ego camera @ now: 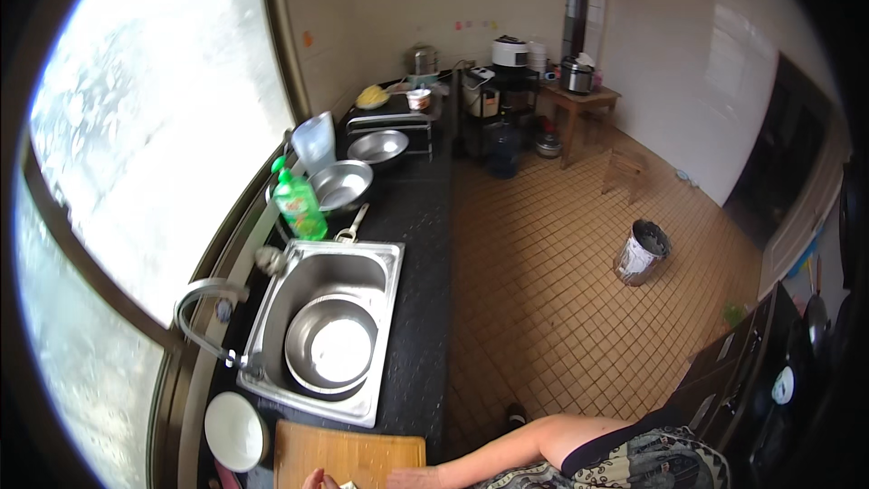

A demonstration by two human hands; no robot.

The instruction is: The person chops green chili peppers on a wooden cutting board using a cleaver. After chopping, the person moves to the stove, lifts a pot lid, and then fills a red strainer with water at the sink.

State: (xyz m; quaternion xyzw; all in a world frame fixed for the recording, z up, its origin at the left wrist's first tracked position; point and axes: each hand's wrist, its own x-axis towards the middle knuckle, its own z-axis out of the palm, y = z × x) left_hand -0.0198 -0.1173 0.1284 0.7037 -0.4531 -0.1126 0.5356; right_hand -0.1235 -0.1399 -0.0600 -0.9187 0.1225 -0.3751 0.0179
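The fingertips of my left hand (320, 479) show at the bottom edge, over a wooden cutting board (349, 451). Beside them lies a small whitish piece (348, 485), mostly cut off by the frame. My right hand (415, 477) is at the board's right edge, its fingers largely out of view. Whether either hand grips anything cannot be seen. Above the board, a steel basin (299, 346) sits in the stainless sink (392, 326). A white bowl (234, 431) stands left of the board.
A curved faucet (193, 316) rises beside the sink. Dish soap (299, 207), steel bowls (341, 185) (378, 147) and a plastic jug (316, 142) stand farther along the black counter (421, 285). On the tiled floor are a bin (638, 258) and a wooden stool (626, 170).
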